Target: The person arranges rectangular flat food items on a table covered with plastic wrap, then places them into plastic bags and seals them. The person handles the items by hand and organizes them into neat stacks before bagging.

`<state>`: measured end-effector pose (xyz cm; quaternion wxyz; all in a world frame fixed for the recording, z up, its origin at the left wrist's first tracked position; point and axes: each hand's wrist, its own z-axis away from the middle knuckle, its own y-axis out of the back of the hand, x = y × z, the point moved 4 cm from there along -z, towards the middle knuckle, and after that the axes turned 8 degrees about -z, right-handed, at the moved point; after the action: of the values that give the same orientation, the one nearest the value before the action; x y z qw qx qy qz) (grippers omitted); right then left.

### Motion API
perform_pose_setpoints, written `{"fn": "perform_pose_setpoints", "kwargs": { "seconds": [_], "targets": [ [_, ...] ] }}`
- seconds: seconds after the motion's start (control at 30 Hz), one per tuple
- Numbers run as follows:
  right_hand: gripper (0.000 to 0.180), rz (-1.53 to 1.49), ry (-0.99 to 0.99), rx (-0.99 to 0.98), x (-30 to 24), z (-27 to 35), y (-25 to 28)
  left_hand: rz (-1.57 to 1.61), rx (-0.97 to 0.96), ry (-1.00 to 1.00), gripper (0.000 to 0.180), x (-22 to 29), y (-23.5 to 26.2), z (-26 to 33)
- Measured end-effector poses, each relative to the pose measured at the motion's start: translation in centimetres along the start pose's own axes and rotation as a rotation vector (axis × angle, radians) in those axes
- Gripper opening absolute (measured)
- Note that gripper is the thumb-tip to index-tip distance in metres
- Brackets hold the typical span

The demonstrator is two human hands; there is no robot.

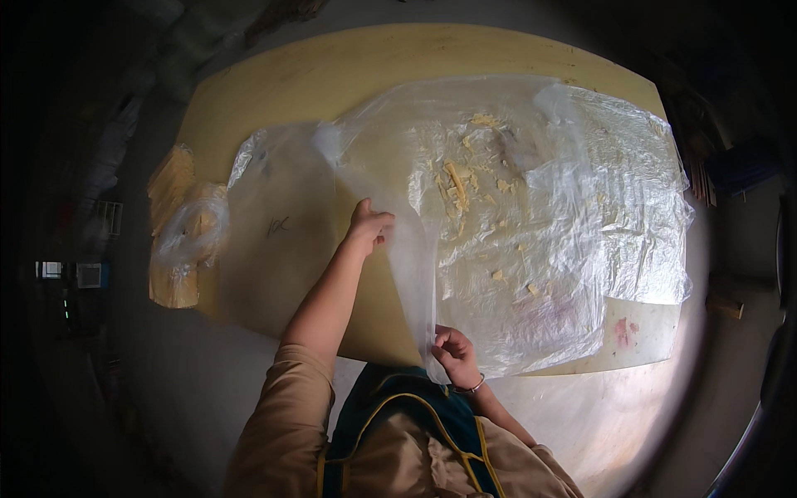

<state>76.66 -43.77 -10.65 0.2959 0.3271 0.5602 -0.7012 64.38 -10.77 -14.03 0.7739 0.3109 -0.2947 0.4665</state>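
A large clear plastic sheet [519, 249] lies wrinkled over the middle and right of a yellowish board-like tabletop [307, 83]. Its left side is folded into a loose, milky edge running towards my body. Partway along that edge is my left hand [371, 228], fingers curled at the film; how firmly they grip it is hard to see. Close to the front of the tabletop, my right hand [457, 357] pinches the near end of the same edge between thumb and fingers. Pale yellow flakes and scraps [457, 187] are scattered on or under the sheet; I cannot tell which.
At the left end, a bundle of clear plastic [193, 231] rests on a stack of yellow ridged pieces [170, 178]. A greyish translucent sheet [274, 257] with a handwritten mark lies beside it. Shinier film [639, 199] covers the right end. Concrete floor [199, 373] surrounds the tabletop.
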Motion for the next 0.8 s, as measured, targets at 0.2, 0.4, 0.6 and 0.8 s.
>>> {"fn": "perform_pose_setpoints", "kwargs": {
  "seconds": [0.2,0.4,0.6,0.8],
  "targets": [
    [0.018,-0.021,-0.142,-0.006,1.7,0.7,2.5,-0.738,0.176,-1.047,0.060,6.3,-7.9,5.3],
    [0.016,0.332,-0.264,-0.101,4.9,-0.1,3.5,-1.295,0.133,-1.550,0.043,3.7,-6.1,11.9],
    [0.017,0.419,-0.369,-0.201,5.6,0.6,2.9,-0.370,-0.082,-1.050,0.087,-0.7,-2.9,10.5],
    [0.009,0.340,-0.268,-0.167,2.6,2.9,1.8,0.949,-0.170,0.240,0.090,-1.1,-1.2,-3.7]
  ]
}}
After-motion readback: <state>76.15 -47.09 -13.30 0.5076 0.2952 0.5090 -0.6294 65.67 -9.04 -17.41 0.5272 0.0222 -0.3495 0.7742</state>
